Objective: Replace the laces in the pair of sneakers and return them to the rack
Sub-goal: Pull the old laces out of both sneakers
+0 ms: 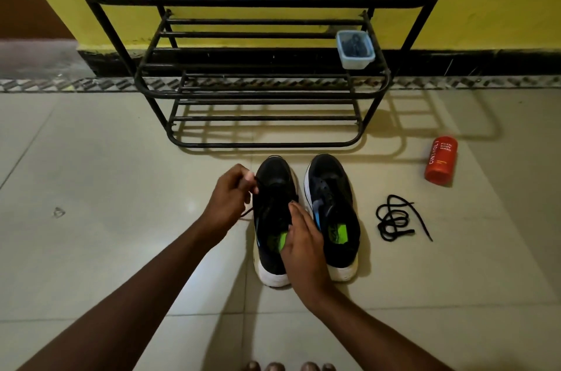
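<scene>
On a tiled floor before a black metal rack (261,1), a person's left hand (230,194) pinches a black lace (246,213) at the left sneaker (273,185), while the right hand (303,243) rests flat-fingered on its collar. The right sneaker (331,209) stands just beside it. A clear tub (355,62) on the rack holds dark, indistinct items.

Orange bottle (440,160) on tiled floor (106,158), small blue tub (355,49)
</scene>
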Tool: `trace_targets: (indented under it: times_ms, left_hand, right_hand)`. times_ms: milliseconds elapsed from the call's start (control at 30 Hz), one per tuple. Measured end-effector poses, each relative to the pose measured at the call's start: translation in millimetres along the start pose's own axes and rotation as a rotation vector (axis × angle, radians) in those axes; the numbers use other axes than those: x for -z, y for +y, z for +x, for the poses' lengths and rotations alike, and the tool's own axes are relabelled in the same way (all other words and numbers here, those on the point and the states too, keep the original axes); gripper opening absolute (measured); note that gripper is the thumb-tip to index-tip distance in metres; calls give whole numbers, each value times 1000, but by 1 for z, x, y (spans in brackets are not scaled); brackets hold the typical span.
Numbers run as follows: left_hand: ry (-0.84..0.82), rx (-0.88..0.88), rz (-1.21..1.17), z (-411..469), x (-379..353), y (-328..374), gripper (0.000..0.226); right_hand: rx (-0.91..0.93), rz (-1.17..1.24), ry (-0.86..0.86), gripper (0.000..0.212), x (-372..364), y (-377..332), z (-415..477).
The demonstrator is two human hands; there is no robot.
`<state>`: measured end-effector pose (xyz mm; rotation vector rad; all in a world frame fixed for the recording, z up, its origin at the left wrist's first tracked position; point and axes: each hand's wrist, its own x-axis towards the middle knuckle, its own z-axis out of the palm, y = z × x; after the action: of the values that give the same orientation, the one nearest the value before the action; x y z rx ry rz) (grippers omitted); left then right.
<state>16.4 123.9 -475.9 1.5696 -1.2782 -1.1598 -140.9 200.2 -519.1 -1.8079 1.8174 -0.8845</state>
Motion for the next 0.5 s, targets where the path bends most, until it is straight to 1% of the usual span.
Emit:
trace_targets:
  times_ms: [33, 67, 167, 233, 300, 333, 400, 467, 500]
  left_hand:
    - [34, 79, -193, -2, 1, 5, 28]
    - [56, 104, -270, -3, 2, 10, 28]
    - [27, 88, -291, -5, 7, 19, 25]
    - [16, 164, -435, -3, 8, 19, 28]
    - [40, 204, -448, -1, 9, 16, 23]
    - [22, 171, -361, -1, 9, 13, 17]
    - [-101, 16, -57, -1, 9, 8, 6]
    - [-202, -155, 308, 0, 7, 2, 19]
    - [-205, -240, 480, 0, 6, -1, 22]
  right_hand:
    - [3, -6, 2, 56, 0, 0, 0]
    - [4, -10, 1, 55, 0, 0, 0]
    - [3, -9, -3, 56, 0, 2, -2]
    - [-5, 7, -2, 55, 0, 2, -3]
    - [9, 11, 4, 53, 0, 2, -4]
    - [20, 4, 7, 53, 0, 2, -4]
    - [33, -8, 1, 55, -1, 2, -3]
    - [32, -2, -9, 56, -2, 3, 0]
    - [30, -2, -11, 55, -2, 3, 0]
